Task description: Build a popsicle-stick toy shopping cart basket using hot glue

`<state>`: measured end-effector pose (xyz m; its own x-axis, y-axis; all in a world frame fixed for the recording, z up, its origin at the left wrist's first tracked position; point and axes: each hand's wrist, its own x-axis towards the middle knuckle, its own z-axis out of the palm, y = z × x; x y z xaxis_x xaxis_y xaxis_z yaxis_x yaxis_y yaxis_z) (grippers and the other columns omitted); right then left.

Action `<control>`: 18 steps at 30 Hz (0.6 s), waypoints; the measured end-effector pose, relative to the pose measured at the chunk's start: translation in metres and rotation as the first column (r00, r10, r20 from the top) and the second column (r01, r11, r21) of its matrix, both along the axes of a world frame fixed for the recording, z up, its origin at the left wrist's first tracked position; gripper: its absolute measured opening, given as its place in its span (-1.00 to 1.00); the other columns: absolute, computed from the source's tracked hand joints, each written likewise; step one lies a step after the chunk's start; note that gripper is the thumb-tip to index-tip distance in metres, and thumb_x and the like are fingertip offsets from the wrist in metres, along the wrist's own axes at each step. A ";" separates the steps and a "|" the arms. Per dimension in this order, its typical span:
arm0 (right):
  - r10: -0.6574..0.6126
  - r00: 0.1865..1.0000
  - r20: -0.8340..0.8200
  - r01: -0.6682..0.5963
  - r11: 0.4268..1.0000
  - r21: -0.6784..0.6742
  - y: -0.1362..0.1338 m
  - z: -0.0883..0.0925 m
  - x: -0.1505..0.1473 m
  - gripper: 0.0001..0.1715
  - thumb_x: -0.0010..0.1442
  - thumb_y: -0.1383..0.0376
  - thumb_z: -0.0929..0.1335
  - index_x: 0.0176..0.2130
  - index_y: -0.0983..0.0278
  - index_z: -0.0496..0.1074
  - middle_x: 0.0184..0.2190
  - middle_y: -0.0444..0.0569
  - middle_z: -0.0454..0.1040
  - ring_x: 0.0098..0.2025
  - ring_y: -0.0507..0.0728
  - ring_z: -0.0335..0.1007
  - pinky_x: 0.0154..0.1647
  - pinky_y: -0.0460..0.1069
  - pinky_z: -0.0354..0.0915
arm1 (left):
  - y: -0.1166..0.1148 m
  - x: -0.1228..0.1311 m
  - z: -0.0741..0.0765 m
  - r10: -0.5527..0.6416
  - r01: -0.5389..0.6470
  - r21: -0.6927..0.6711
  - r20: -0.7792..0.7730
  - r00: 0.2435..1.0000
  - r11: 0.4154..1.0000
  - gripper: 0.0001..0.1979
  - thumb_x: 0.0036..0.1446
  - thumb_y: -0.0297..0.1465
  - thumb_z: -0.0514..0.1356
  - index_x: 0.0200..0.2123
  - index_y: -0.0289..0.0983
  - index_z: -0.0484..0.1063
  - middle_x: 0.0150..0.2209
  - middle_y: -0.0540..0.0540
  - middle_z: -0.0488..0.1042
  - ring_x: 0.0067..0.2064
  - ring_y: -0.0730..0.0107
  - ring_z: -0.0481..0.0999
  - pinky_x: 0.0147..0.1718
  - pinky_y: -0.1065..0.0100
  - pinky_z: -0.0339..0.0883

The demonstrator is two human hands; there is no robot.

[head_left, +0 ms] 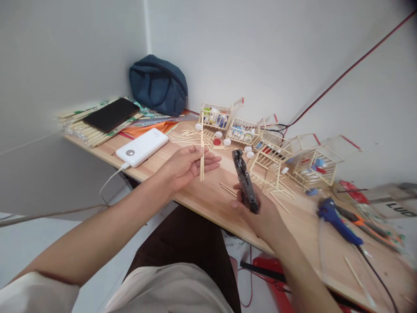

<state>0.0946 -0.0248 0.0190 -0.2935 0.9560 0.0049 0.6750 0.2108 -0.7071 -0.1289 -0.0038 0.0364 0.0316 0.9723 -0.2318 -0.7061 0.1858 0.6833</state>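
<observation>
Thin wooden sticks point(202, 163), two or so side by side, stand nearly upright between the thumb and fingers of my left hand point(187, 167). The other left fingers stretch out toward the right. My right hand point(257, 211) is wrapped around a dark metal hand tool that looks like a multi-tool point(246, 182), its head pointing up and away. The two hands are apart, above the table's front part. Beyond them lie short cut sticks point(184, 135) and small stick-built carts point(215, 117) with white round wheels and coloured bits inside. An unfinished-looking stick frame point(265, 169) sits past my right hand.
A white power bank point(142, 147) with a cable, a black phone point(111, 114) on packs of sticks point(76, 124), and a blue bag point(159, 84) occupy the left. On the right lie a blue glue gun point(339, 221) and orange-black pliers point(368, 226). A red-black cable point(352, 61) runs along the wall.
</observation>
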 end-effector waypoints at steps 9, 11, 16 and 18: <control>-0.057 0.982 -0.181 0.086 0.984 0.157 -0.004 -0.024 -0.038 -0.65 0.05 0.12 0.44 -0.25 0.21 0.30 -0.46 -0.21 0.31 -0.45 0.04 0.19 -0.40 -0.06 0.15 | -0.007 0.035 -0.005 -0.084 0.090 -0.079 0.072 0.994 0.993 -0.70 0.28 -0.63 0.01 -0.52 -0.37 0.31 -0.53 -0.09 0.47 -0.46 0.41 0.57 -0.11 0.18 0.48; -0.063 0.981 -0.185 0.094 0.982 0.162 -0.003 -0.026 -0.036 -0.65 0.05 0.11 0.44 -0.27 0.21 0.28 -0.47 -0.22 0.30 -0.46 0.04 0.17 -0.39 -0.05 0.15 | -0.007 0.036 -0.008 -0.082 0.088 -0.077 0.067 0.994 0.993 -0.70 0.27 -0.63 0.02 -0.53 -0.37 0.30 -0.53 -0.08 0.46 -0.46 0.42 0.56 -0.15 0.23 0.49; -0.086 0.977 -0.195 0.114 0.984 0.136 -0.004 -0.032 -0.036 -0.65 0.06 0.11 0.44 -0.26 0.21 0.28 -0.49 -0.23 0.28 -0.47 0.04 0.17 -0.40 -0.05 0.15 | -0.007 0.039 -0.015 -0.064 0.065 -0.074 0.013 0.998 0.995 -0.70 0.30 -0.61 -0.01 -0.50 -0.37 0.30 -0.50 -0.09 0.46 -0.45 0.44 0.54 -0.27 0.33 0.48; -0.092 0.977 -0.191 0.118 0.985 0.127 -0.005 -0.033 -0.037 -0.63 0.06 0.10 0.44 -0.24 0.22 0.29 -0.49 -0.23 0.28 -0.47 0.04 0.17 -0.40 -0.05 0.15 | -0.006 0.041 -0.016 -0.058 0.058 -0.064 0.005 0.998 0.996 -0.70 0.29 -0.61 -0.02 -0.50 -0.36 0.30 -0.51 -0.07 0.45 -0.46 0.46 0.53 -0.29 0.36 0.48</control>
<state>0.0578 -0.0301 -0.0142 -0.1736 0.9677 0.1827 0.5594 0.2495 -0.7904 -0.0884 -0.0103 0.0208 0.0885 0.9520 -0.2929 -0.6947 0.2698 0.6668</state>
